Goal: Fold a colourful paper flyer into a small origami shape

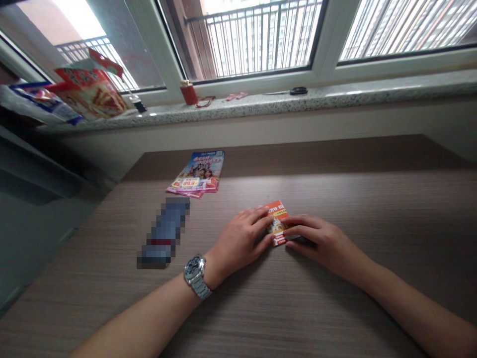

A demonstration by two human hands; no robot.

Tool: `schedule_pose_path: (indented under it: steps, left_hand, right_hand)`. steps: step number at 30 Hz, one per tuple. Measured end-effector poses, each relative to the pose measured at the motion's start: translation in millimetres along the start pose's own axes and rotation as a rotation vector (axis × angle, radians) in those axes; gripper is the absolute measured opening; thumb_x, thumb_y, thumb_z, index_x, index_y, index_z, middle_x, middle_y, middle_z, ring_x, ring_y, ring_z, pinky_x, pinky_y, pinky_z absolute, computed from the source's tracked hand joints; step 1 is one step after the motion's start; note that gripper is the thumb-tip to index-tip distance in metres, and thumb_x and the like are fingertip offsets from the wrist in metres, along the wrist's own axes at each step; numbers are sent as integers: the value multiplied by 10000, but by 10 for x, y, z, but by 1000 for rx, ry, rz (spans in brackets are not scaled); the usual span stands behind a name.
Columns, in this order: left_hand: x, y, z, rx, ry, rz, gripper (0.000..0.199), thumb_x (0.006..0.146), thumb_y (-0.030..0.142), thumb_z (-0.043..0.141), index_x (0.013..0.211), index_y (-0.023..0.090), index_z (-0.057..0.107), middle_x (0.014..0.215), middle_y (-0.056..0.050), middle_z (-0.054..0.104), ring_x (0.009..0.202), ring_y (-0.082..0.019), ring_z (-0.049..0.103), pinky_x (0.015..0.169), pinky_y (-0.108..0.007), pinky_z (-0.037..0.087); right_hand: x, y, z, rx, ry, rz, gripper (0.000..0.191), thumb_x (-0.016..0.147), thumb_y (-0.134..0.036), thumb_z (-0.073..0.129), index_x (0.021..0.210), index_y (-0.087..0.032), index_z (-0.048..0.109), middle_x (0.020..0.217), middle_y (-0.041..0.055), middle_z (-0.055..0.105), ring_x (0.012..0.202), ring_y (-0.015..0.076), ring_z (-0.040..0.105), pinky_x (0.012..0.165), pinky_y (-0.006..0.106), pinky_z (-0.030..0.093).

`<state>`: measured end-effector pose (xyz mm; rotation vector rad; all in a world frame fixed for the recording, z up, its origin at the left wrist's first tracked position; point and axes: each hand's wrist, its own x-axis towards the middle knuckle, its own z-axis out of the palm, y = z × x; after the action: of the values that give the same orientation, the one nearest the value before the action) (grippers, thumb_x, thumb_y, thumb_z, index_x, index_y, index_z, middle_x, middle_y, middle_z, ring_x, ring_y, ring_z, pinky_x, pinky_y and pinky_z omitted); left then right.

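Note:
A small orange and white folded leaflet (pixel 278 223) with a castle picture lies on the wooden table in front of me. My left hand (pixel 244 232), with a silver watch (pixel 197 276) on its wrist, has its fingers closed over the leaflet's left edge. From the other side, my right hand (pixel 318 241) grips the right edge with bent fingers, thumb low near the bottom corner. The fingertips cover parts of both edges; the middle of the print shows between them.
Several colourful flyers (pixel 199 174) lie stacked at the back left, with a pixelated dark blue item (pixel 166 233) nearer me. The granite windowsill (pixel 261 105) carries snack bags (pixel 91 89), a red lighter-like object (pixel 189 93) and black-handled scissors (pixel 298 91).

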<state>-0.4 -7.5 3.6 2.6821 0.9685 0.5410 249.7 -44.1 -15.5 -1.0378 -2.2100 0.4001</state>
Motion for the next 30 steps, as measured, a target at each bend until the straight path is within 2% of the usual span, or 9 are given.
schedule_pose_path:
  steps: [30]
  left_hand:
    - [7, 14, -5, 17, -19, 7, 369, 1018, 344, 555, 1361, 211, 575, 1471, -96, 559, 1350, -255, 536, 1164, -467, 416]
  right_hand:
    - [1, 1, 54, -26, 0, -6, 146, 943, -242, 675, 1088, -254, 679, 1198, 85, 711, 1099, 236, 669, 948, 417, 569]
